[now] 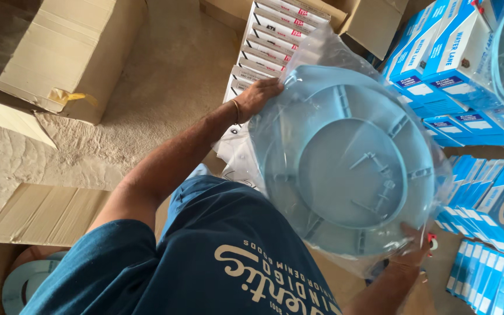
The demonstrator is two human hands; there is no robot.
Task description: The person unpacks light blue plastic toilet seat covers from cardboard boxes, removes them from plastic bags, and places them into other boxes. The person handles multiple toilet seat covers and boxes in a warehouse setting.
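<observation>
Both hands, left hand and right hand, are gripping a bagged pale-blue round plastic disc above stacked blue cartons.

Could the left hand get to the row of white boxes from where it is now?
Probably yes for reach: the left hand is right beside the white boxes, with nothing between them. But it grips the rim of the bagged disc, which the right hand holds from below, so it isn't free.
</observation>
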